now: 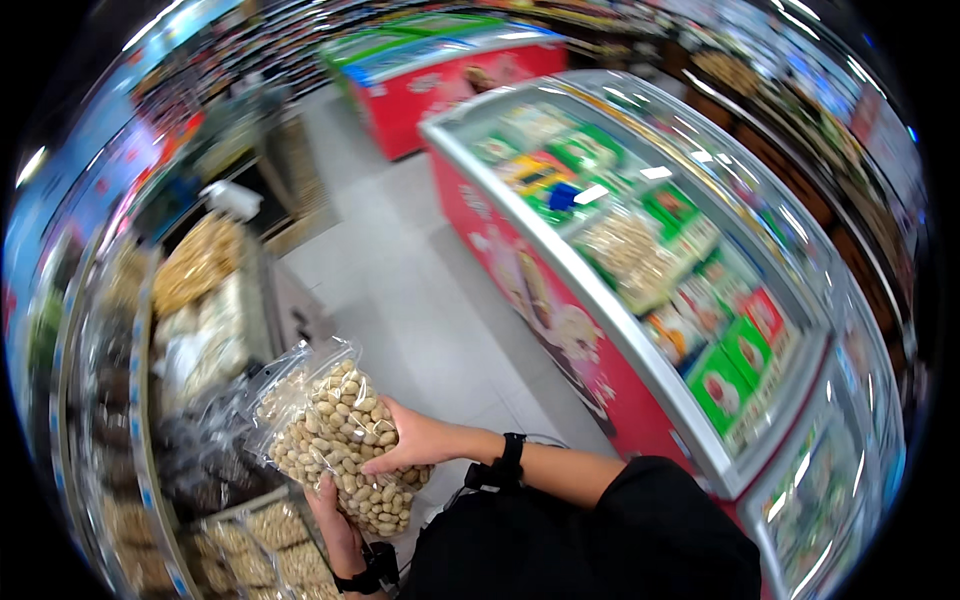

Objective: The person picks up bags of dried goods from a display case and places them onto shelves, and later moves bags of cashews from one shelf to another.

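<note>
A clear zip-top bag of pale-shelled nuts (pixel 345 425), perhaps pistachios, is held tilted in front of my body. My right hand (pixel 415 440) grips its right side, thumb across the front and the other fingers mostly behind it. At the lower left edge, my left hand (pixel 338 528) clasps the bag from beneath, its thumb up against the plastic. A second clear zip-top edge shows at the bag's upper left, so two bags may overlap; I cannot tell. Both wrists wear black bands.
To the left, a shelf holds dark bagged goods (pixel 205 465), packs of pale dried food (pixel 275 545) and yellowish bags (pixel 200 262). A red-sided chest freezer (pixel 570 350) with green packages stands at right. Another red freezer (pixel 450 90) is farther off, beyond the grey floor (pixel 390 260).
</note>
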A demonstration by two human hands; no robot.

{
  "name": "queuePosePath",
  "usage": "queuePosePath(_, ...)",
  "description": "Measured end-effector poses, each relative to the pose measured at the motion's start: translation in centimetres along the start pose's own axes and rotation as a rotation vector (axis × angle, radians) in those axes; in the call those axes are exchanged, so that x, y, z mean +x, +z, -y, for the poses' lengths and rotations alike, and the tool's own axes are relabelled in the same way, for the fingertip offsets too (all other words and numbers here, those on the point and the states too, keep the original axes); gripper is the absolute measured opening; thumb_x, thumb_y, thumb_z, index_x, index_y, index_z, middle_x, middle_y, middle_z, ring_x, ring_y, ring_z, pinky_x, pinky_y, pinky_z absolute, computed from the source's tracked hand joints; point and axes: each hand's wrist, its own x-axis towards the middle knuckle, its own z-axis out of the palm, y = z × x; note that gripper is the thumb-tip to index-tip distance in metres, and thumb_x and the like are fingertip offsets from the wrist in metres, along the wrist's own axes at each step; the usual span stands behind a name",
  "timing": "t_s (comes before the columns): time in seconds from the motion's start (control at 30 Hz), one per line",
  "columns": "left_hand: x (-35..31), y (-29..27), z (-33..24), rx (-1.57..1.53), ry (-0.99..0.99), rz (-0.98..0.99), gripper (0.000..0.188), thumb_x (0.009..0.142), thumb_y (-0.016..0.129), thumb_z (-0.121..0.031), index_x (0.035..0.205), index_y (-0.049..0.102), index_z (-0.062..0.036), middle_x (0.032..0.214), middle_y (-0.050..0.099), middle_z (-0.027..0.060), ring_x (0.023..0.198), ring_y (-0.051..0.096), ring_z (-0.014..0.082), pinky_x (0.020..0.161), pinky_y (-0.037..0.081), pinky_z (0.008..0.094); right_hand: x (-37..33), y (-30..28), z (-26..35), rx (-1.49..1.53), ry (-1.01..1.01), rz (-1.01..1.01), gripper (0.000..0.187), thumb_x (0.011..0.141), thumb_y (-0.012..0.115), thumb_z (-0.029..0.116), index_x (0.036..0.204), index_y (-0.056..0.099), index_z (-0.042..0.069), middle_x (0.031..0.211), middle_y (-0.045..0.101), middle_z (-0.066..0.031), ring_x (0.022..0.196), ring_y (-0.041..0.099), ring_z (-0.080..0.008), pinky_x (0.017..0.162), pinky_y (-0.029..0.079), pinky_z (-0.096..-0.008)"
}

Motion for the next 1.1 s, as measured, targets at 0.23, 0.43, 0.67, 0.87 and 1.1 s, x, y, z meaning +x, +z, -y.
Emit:
queuePosePath(0.23,2.3,17.1,7.9,0.054,-0.238,0.452,0.061,0.090,0.057,-0.025,0.138,0.029,-0.0004,0.132,0.046,0.0152,0.116,0.051,0.0262,0.097,0.043,0.0368,-14.3,-13.9,1.1,-0.055,0.024,-0.466,0.098,0.070,0.081,0.037,0.137,0.024,-0.007,0.132,0.044,-0.0203,0.124,0.043,-0.0253,0.106,0.033,-0.0338)
queuePosePath(0.43,1.5,29.3,13.3,0.165,-0.474,0.709,0.051,0.093,0.054,-0.022,0.135,0.034,-0.0001,0.127,0.051,0.0138,0.112,0.055,0.0209,0.092,0.047,0.0332,-23.2,-21.3,-1.3,0.031,-0.094,-0.805,0.096,0.070,0.082,0.028,0.139,0.023,-0.003,0.134,0.043,-0.0160,0.124,0.043,-0.0220,0.107,0.032,-0.0344)
queuePosePath(0.67,3.7,38.6,22.2,0.322,-0.694,1.024,0.053,0.092,0.056,-0.021,0.135,0.034,0.0002,0.127,0.051,0.0128,0.110,0.054,0.0187,0.091,0.047,0.0316,-30.4,-25.2,-2.6,0.243,-0.010,-1.184,0.092,0.072,0.080,0.023,0.139,0.023,-0.002,0.135,0.043,-0.0138,0.124,0.043,-0.0209,0.105,0.034,-0.0336)
queuePosePath(0.87,3.4,49.3,29.6,0.397,-0.820,1.257,0.059,0.089,0.062,-0.024,0.133,0.033,0.0021,0.125,0.051,0.0138,0.109,0.056,0.0202,0.090,0.049,0.0322,-34.8,-31.1,-5.3,0.365,-0.051,-1.468,0.077,0.073,0.078,0.018,0.134,0.034,-0.001,0.125,0.053,-0.0102,0.113,0.052,-0.0188,0.097,0.042,-0.0314)
queuePosePath(1.1,4.0,60.9,35.6,0.557,-0.842,1.568,0.059,0.081,0.073,-0.024,0.124,0.042,0.0034,0.118,0.056,0.0134,0.103,0.058,0.0181,0.085,0.049,0.0307,-37.8,-37.0,-7.1,0.676,-0.051,-1.718,0.066,0.080,0.071,0.016,0.134,0.035,0.000,0.125,0.053,-0.0103,0.110,0.055,-0.0186,0.093,0.045,-0.0311)
